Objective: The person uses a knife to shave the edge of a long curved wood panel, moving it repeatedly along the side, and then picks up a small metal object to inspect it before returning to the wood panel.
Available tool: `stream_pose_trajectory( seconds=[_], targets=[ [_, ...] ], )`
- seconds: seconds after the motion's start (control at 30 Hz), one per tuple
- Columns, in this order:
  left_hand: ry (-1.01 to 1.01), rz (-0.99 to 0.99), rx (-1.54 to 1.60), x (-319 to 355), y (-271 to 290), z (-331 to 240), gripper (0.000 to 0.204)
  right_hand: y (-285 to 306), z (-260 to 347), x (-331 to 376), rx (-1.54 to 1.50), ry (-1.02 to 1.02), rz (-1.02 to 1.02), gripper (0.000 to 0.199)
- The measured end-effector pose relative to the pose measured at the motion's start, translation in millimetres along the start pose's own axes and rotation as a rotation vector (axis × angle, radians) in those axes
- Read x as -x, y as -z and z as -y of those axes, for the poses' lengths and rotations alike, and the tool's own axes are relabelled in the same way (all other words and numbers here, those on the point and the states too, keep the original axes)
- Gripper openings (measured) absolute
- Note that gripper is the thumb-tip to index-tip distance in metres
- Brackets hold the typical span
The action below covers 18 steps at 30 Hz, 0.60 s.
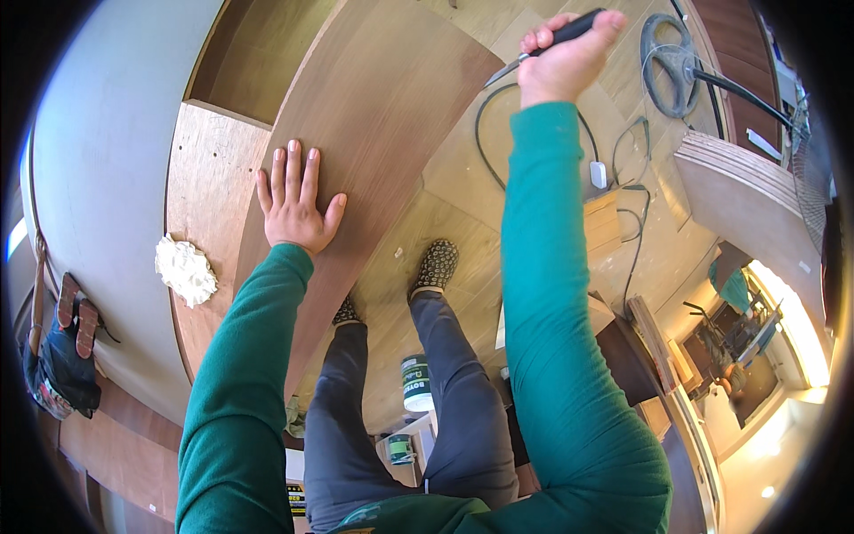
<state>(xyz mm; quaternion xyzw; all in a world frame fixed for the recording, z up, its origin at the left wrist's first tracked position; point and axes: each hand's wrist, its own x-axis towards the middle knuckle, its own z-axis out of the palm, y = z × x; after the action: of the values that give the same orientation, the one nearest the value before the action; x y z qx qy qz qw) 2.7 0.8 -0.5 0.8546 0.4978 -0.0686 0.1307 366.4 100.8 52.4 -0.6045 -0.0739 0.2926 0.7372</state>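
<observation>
My left hand [300, 207] lies flat with fingers spread on a long brown wood-grain panel [382, 98]. Raised at the upper right, my right hand [569, 67] is wrapped round the black handle of a tool [574, 31] with a narrow metal blade. The blade points down and left, its tip close to the panel's far right corner; whether they touch I cannot tell. A crumpled white wad [186, 270], cloth or paper, rests on the bare plywood [209, 160] left of my left hand. Beyond it, a box-like wooden recess [258, 62] opens at the top.
Dark cables and a white plug [598, 174] lie on the floor at right. A grey wheel-shaped base [669, 67] stands at the far right, near stacked boards [738, 182]. Green-and-white cans [415, 383] stand by my legs. A dark bag [62, 365] sits at the left edge.
</observation>
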Motion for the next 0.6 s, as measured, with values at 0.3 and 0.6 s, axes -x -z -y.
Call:
stream_pose_trajectory(
  seconds=[0.3, 0.6],
  targets=[
    [-0.012, -0.032, 0.013, 1.1, -0.7, 1.8, 0.077, -2.6, -8.1, -1.9, 0.022, 0.000, -0.018, 0.062],
    [-0.026, -0.020, -0.009, 2.7, 1.6, 4.1, 0.078, 58.9, -26.2, 14.8, 0.198, -0.085, 0.110, 0.021]
  ],
)
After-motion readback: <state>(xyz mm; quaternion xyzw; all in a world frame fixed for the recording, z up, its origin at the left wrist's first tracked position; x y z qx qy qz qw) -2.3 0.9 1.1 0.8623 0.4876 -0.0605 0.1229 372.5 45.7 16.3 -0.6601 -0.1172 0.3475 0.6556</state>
